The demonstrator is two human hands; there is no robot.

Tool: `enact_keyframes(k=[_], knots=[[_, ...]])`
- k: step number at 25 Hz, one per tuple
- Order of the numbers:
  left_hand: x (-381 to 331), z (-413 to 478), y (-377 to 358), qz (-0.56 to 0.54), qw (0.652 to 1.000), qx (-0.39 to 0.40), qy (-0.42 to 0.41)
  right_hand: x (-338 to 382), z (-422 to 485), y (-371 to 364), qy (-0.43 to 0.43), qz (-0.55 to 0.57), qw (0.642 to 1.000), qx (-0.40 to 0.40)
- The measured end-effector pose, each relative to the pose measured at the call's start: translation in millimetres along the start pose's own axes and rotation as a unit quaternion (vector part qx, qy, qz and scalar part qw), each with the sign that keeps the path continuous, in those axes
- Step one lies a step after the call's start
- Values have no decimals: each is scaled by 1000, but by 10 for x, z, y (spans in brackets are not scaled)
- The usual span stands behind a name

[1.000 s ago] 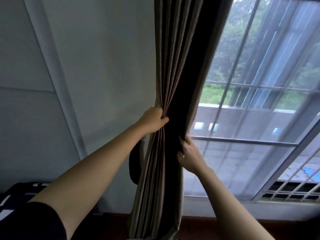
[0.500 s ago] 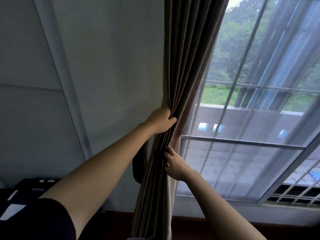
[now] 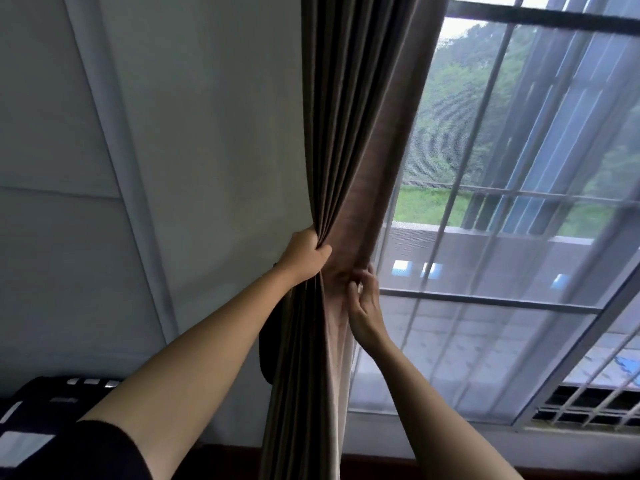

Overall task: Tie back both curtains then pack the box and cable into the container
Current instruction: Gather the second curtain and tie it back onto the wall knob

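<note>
Beside the window [image 3: 519, 237], my left hand [image 3: 304, 256] is clamped on the gathered curtain [image 3: 349, 133], pleats bunched in the fist. My right hand [image 3: 363, 303] pinches the curtain's window-side edge just below; its fingertips are partly hidden in cloth. Behind the folds, a dark shape [image 3: 268, 348] is mostly concealed, unidentifiable.

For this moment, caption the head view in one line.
Both hands, left and right, bunch the brown curtain beside the window.

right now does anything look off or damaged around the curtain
Nothing stands out. The curtain hangs untorn, bunched at the window's left edge by the left hand and right hand; no tie-back around it yet.
</note>
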State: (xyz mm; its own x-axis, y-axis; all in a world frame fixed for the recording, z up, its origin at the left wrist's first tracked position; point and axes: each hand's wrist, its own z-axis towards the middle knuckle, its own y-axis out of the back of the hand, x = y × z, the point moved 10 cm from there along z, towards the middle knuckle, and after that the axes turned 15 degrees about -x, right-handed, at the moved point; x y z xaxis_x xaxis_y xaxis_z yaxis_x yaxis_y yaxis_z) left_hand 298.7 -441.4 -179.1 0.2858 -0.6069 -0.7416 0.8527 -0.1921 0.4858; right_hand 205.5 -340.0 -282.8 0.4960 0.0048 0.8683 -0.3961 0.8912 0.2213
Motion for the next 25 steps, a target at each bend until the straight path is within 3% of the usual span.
enact_keyframes(k=[7,12,17,21,25], knots=[[227,7,52,-123,990,22,66,568,554,-345,-30,137,990,1],[186,-25,74,-159,980,87,83,428,580,-325,-165,193,966,-47],[197,-32,42,-174,976,96,94,612,514,-401,-197,296,933,61],[171,-58,15,-152,982,85,75,538,567,-345,-207,288,934,34],[120,54,39,-20,998,55,4,510,569,-354,-196,248,948,37]])
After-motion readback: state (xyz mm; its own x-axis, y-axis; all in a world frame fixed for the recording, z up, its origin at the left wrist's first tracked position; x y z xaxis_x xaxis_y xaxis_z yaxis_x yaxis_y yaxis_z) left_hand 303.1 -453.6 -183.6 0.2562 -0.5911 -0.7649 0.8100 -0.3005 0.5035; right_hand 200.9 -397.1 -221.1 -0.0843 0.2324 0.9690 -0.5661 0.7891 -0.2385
